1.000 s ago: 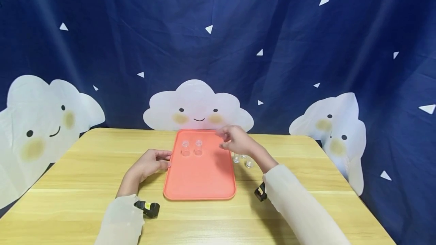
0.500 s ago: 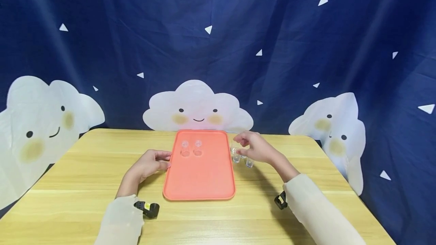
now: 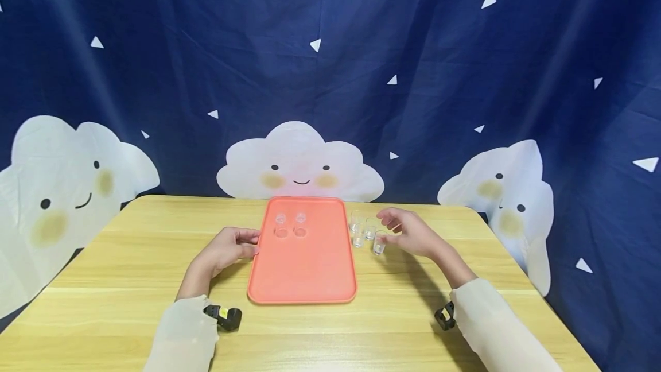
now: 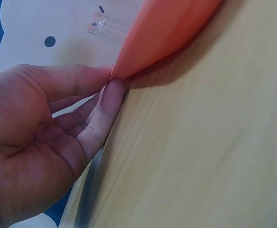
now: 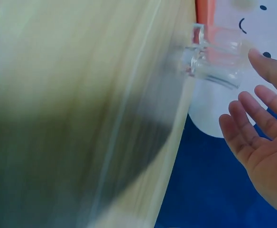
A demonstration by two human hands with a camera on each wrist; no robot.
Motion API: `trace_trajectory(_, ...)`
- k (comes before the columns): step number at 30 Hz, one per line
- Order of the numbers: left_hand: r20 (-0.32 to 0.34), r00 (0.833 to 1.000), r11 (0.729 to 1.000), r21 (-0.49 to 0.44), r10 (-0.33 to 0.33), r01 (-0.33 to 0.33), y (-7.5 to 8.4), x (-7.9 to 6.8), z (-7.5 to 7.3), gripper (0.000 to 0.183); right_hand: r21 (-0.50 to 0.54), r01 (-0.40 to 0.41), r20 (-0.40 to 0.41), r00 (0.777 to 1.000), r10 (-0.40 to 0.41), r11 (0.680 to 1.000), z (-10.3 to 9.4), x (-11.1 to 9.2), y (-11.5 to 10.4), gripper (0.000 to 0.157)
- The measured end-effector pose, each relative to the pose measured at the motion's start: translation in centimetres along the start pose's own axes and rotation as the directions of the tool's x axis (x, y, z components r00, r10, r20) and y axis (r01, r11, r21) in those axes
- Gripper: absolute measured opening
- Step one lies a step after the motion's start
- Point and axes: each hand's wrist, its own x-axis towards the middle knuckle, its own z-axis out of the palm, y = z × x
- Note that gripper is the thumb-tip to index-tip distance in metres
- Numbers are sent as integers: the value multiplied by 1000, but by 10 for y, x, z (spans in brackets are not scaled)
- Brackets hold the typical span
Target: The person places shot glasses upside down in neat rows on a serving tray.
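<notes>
A coral-red tray lies on the wooden table, with two small clear glasses standing side by side near its far left corner, the left one and the right one. My left hand pinches the tray's left rim between thumb and fingers; in the left wrist view the thumb is right at the edge. Just right of the tray stand several more clear shot glasses. My right hand is beside the nearest glass, fingers spread and relaxed. Two glasses overlap in the right wrist view, apart from the fingers.
The light wooden table reaches back to a dark blue curtain printed with smiling white clouds. A small black wrist camera sits on each sleeve, such as the right one.
My right hand has moved from over the tray's far right corner rightward and toward me, past the group of glasses, uncovering them. My left hand and the tray have stayed in place.
</notes>
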Motion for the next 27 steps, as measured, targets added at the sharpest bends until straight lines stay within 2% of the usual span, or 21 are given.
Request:
trace_trajectory(13,2,1000,1000,15,0,0,3,0,1,52,42,-86,112,990,81,995,2,-7,21,50)
trace_trajectory(17,2,1000,1000,25,-1,1,3,0,1,50,60,-83,153,986,73,995,4,-6,24,49)
trace_trajectory(22,-1,1000,1000,28,-6,6,3,-1,0,50,122,-89,214,975,61,989,6,-4,23,44)
trace_trajectory(27,-7,1000,999,41,-1,2,4,-2,0,50,170,-107,240,969,64,980,9,-3,22,35)
